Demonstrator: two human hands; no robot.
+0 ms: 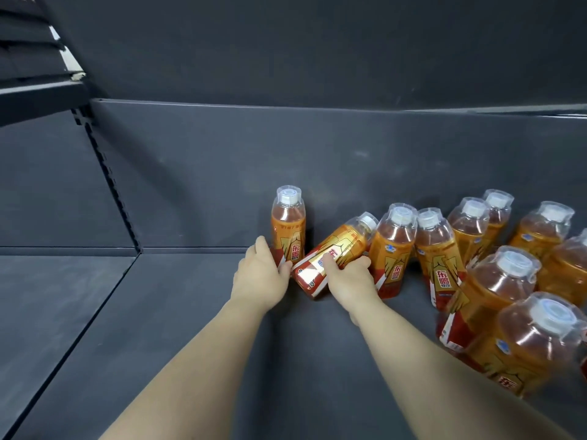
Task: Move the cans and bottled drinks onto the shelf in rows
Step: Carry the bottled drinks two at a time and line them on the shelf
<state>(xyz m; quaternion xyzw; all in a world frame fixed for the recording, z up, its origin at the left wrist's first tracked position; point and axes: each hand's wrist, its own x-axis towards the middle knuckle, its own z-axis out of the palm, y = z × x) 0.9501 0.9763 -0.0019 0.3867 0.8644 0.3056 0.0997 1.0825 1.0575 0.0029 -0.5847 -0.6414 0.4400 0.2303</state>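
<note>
1. Shelf (190, 312): dark grey metal, seen from above and in front. Every bottle in view sits from the middle of the view out toward 3 o'clock.
2. Upright bottle (287, 227): orange drink, clear cap, standing against the back panel (222, 173) at 12 o'clock of the left hand. It stands apart from the rest, at the 9 o'clock end.
3. Left hand (259, 274): thumb and fingers closed round the foot of the upright bottle, steadying it.
4. Leaning bottle (333, 249): tipped with its cap toward 2 o'clock and its base toward 8 o'clock, lying between the upright bottle and the standing bottles.
5. Right hand (349, 281): gripping the leaning bottle round its lower half, thumb across the label.
6. Standing bottles (392, 246): roughly ten, packed close from 1 o'clock round to 4 o'clock of the hands, loosely grouped rather than in clean lines.
7. Cans: none in view.
8. Progress, as a judgement: the bottles are already on the shelf but the rows are only partly formed. The leaning bottle has yet to be stood up, and the group needs straightening.
</note>
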